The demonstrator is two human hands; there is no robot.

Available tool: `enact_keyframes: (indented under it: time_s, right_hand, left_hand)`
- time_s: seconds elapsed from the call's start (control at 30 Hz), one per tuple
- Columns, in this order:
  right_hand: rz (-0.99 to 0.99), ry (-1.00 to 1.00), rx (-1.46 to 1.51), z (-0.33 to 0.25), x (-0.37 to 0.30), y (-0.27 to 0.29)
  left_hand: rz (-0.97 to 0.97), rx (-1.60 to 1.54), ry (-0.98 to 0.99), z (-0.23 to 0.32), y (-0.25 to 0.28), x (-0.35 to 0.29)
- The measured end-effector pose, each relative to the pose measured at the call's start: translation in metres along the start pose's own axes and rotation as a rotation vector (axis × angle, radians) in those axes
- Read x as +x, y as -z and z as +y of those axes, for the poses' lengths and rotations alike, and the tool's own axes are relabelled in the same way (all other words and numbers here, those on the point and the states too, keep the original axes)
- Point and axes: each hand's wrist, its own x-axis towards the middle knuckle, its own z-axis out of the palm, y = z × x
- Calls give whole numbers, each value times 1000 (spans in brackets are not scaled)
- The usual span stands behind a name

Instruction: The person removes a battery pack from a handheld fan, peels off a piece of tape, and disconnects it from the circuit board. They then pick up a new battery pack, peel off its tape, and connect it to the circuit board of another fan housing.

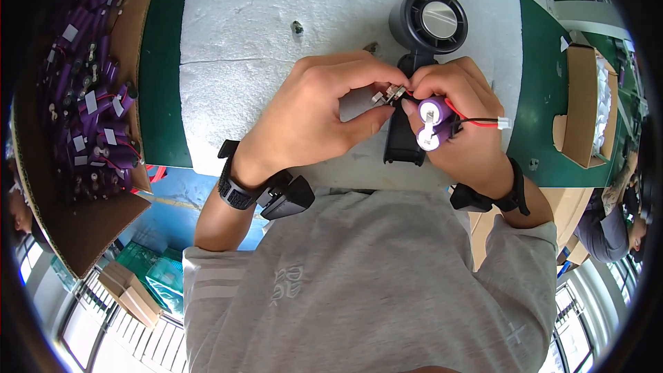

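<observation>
My left hand is closed, thumb and forefinger pinching a small circuit board with metal parts on it. My right hand is curled around a purple two-cell battery pack, its white ends facing up. Red and black wires run from the pack to a white plug beside the right wrist. The right fingertips also meet at the board, by a short red wire; their exact grip is hidden. Beneath both hands lies a black handheld fan, its round head pointing away from me and its handle toward me.
A white foam sheet covers the green table. On the foam sits a small dark part. At left stands a cardboard box full of purple battery packs; at right, a smaller carton holds white pieces. Another person is at far right.
</observation>
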Motion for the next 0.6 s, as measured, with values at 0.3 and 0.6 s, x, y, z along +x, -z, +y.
enact_keyframes:
  time_s: [0.3, 0.6]
  right_hand:
    - [15, -24, -34, -2, -1, -4]
    - [-56, -140, 43, 0, -1, 10]
  left_hand:
    - [-30, -116, 100, -2, 1, -3]
    - [-20, -172, 40, -1, -7, 0]
